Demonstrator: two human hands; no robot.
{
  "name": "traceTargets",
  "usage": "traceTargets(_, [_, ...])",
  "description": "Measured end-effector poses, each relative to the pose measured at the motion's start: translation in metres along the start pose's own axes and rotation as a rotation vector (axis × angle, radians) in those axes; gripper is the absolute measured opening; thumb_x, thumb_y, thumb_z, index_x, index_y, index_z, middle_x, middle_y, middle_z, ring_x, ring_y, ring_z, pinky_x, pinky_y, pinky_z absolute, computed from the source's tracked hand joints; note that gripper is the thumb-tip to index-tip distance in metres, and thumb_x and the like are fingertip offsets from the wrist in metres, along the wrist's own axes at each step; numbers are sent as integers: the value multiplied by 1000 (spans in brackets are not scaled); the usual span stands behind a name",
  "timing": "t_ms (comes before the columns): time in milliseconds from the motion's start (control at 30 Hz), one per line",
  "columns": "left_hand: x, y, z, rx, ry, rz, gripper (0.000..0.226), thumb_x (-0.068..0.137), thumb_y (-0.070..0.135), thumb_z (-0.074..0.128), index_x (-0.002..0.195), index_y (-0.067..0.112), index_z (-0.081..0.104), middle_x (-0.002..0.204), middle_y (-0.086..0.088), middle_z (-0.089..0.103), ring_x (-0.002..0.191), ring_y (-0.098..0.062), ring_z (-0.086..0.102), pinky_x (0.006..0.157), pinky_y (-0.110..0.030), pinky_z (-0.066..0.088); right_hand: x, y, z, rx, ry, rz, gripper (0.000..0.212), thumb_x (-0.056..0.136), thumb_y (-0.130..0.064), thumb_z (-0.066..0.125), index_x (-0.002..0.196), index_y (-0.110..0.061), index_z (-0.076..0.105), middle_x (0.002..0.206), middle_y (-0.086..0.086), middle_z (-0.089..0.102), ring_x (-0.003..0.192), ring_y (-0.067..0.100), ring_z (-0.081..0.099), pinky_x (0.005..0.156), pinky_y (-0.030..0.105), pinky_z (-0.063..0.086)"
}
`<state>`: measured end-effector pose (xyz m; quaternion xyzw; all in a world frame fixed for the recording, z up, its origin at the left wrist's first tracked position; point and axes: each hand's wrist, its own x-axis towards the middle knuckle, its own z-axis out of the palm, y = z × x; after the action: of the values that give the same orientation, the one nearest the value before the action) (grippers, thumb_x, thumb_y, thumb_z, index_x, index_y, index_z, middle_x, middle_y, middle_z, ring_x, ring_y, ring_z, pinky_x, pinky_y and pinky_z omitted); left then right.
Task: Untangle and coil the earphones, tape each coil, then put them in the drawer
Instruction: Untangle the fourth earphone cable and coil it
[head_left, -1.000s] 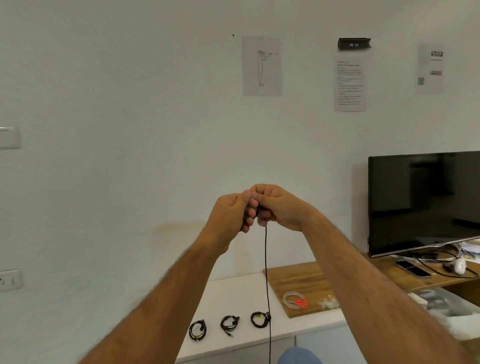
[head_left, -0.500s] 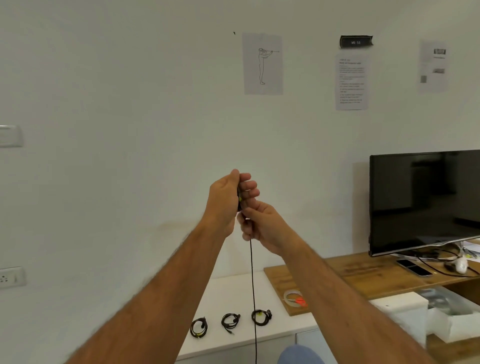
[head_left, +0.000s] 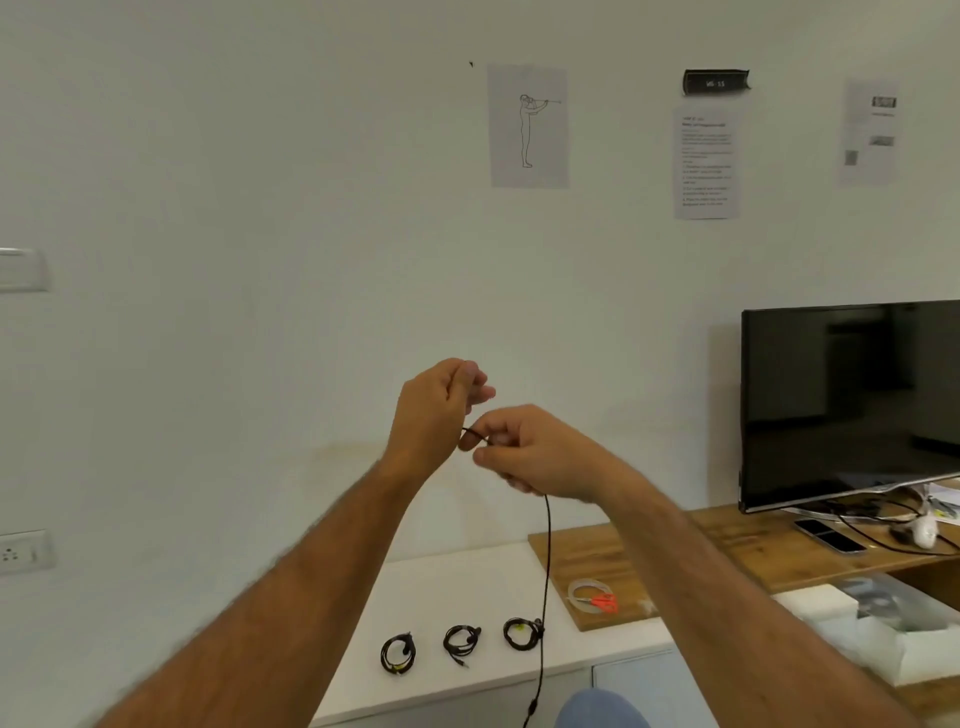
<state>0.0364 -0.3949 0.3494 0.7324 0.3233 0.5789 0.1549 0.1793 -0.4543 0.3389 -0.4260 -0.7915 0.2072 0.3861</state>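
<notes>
I hold a black earphone cable (head_left: 546, 571) up in front of the wall. My left hand (head_left: 434, 413) is raised with curled fingers and grips the cable's upper end. Just below and to its right, my right hand (head_left: 524, 449) pinches the cable, and a short black stretch runs between the two hands. The rest of the cable hangs straight down from my right hand past the counter edge. Three coiled black earphones (head_left: 398, 653) (head_left: 461, 640) (head_left: 522, 632) lie in a row on the white cabinet top (head_left: 452, 587).
A clear tape roll (head_left: 584, 592) and orange scissors (head_left: 604, 601) lie on the wooden desk (head_left: 675, 540) to the right. Further right stand a dark monitor (head_left: 852, 400), phones and cables. An open white box (head_left: 893, 639) sits low right. Papers hang on the wall.
My right hand has dropped below my left and swung right, drawing a short stretch of cable out between them. The hanging cable shifted right with it.
</notes>
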Motion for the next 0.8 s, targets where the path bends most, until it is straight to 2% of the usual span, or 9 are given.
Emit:
traceTargets(100, [-6,-1,1,103,-103,-44,37,103,31,38,87,13,66,75,2,70,69,-10,68,64,-23,54,8,-6,-19,-180,155,-84,13,91,-18,63,86,-16,75,51,-14,51,49,5,41,55,21,38])
traceTargets(167, [-10,4,3,-28,-200,-149,40,104,31,35,93,8,65,73,-3,71,66,-16,69,57,-26,53,13,-7,-29,-224,214,-113,13,86,-16,65,79,-18,75,56,-6,58,52,7,46,56,25,41])
traceTargets(233, [-13,11,4,-121,-263,-224,43,105,32,32,96,4,64,70,-4,68,58,-14,65,52,-24,47,17,-6,-38,-220,252,-126,9,82,-15,68,76,-18,74,65,4,67,58,17,56,62,34,49])
traceTargets(300, [-16,16,5,-196,-299,-264,46,105,33,30,93,5,63,65,-3,62,50,-11,54,48,-22,40,20,-5,-45,-175,278,-151,4,78,-14,72,74,-16,72,68,2,70,69,22,65,71,39,53])
traceTargets(367, [-19,20,6,-307,-329,-323,46,106,35,28,88,10,62,62,0,55,48,-9,43,48,-21,34,21,-3,-50,-139,287,-174,4,79,-11,75,76,-12,72,69,-1,69,65,11,63,67,28,52])
traceTargets(433, [-20,23,5,-409,-374,-380,47,106,37,27,86,12,61,60,1,51,47,-9,37,48,-21,31,22,-1,-53,-105,285,-161,4,81,-10,76,80,-11,73,73,5,67,59,4,55,58,18,45])
traceTargets(533, [-22,25,6,-494,-452,-433,48,106,38,25,86,11,59,59,1,48,48,-10,32,48,-22,27,23,6,-56,-9,274,-150,4,83,-7,74,84,-11,73,80,20,66,60,15,53,57,23,46])
traceTargets(700, [-23,28,5,-533,-495,-484,48,105,39,26,91,10,61,60,2,47,48,-8,33,47,-20,27,23,13,-55,100,303,-174,5,84,-3,71,85,-8,73,76,9,68,63,22,54,58,29,48])
traceTargets(800, [-24,28,6,-512,-490,-493,49,105,41,26,93,10,63,61,3,46,48,-7,32,47,-19,28,24,15,-54,97,314,-191,4,85,-6,71,84,-10,73,79,12,69,59,21,53,59,30,48])
